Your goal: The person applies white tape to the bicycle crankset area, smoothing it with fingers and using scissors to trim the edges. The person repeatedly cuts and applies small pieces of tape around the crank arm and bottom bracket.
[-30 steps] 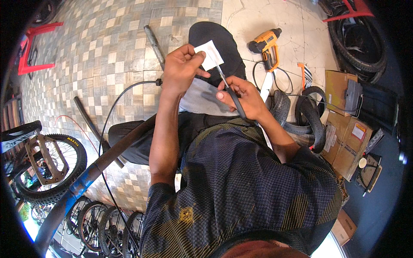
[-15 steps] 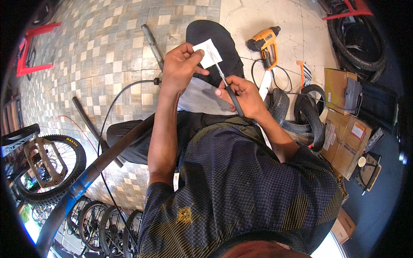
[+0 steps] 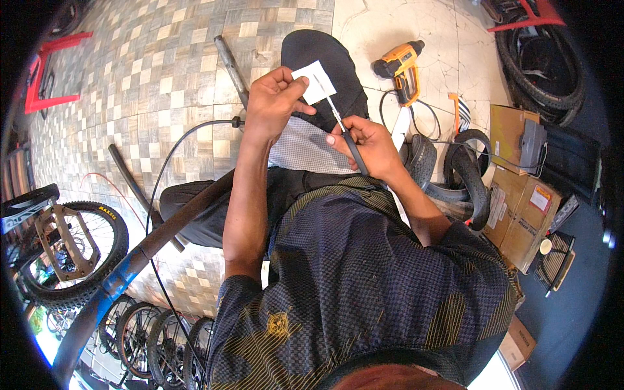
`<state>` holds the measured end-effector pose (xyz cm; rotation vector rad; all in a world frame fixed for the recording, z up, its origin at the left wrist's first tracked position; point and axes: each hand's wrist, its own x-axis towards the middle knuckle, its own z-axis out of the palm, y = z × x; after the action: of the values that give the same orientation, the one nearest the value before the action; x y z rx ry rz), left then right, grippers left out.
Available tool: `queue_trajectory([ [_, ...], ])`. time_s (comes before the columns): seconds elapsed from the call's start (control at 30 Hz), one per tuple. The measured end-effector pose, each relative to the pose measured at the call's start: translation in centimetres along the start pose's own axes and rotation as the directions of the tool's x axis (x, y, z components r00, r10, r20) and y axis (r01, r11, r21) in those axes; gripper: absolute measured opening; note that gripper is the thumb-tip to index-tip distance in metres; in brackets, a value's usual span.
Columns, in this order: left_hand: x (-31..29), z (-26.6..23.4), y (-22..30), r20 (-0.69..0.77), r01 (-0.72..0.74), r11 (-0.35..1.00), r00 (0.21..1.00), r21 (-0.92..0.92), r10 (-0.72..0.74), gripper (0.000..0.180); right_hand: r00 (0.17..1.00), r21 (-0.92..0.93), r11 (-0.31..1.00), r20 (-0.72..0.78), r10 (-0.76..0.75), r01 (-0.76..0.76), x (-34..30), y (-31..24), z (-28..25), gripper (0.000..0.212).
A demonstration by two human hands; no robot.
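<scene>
My left hand [image 3: 273, 101] pinches a small square of white paper or sheet [image 3: 316, 94] by its left edge, between thumb and fingers. A pair of scissors [image 3: 352, 151] with black handles is gripped in my right hand [image 3: 376, 148], its thumb and fingers around the handles. The scissor blades point up and away from me and lie across the white square from its lower right edge. Whether they have cut into it is too small to tell. Under both hands are a rounded black shape [image 3: 325, 49] and a grey checked surface [image 3: 305, 146].
A yellow-and-black heat gun [image 3: 402, 68] lies on the tiles at far right, its cord looped beside it. Bicycle tyres [image 3: 478, 175] and cardboard boxes [image 3: 520, 211] stand to the right. A long tube [image 3: 175, 221], a black cable and a bicycle wheel [image 3: 107, 240] are on the left.
Both hands stay in nearly the same place. The white square and the scissors shift only slightly, with the blades still over the square.
</scene>
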<state>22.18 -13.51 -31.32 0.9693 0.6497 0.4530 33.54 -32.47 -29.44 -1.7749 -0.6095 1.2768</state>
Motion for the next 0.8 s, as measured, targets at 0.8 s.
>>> queue_trajectory([
  [0.8, -0.4, 0.6, -1.3, 0.051, 0.061, 0.998, 0.997, 0.009, -0.061, 0.014, 0.994, -0.050, 0.997, -0.094, -0.057, 0.052, 0.4, 0.4, 0.4, 0.028],
])
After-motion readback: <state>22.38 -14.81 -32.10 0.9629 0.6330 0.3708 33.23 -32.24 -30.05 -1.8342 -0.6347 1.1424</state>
